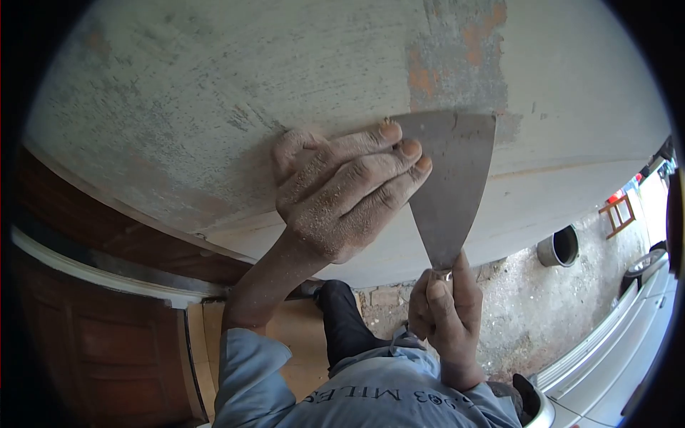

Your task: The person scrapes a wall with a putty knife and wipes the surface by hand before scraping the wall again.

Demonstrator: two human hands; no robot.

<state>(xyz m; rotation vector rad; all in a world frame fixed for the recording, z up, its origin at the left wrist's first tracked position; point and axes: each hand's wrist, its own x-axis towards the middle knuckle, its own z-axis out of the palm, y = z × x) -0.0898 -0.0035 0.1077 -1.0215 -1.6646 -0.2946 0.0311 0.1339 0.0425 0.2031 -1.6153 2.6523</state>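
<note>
My right hand is closed round the handle of a wide metal scraper. The blade points up, its broad edge at a pale, scuffed painted surface. My left hand, coated in pale dust, has three fingers stretched out with their tips on the left side of the blade. Its little finger is bent against the surface; the thumb is hidden. Just above the blade lies a grey patch with orange spots.
A brown panelled door is at lower left. To the right, a metal bucket and a small wooden frame stand on rough, littered concrete. A white vehicle is at lower right.
</note>
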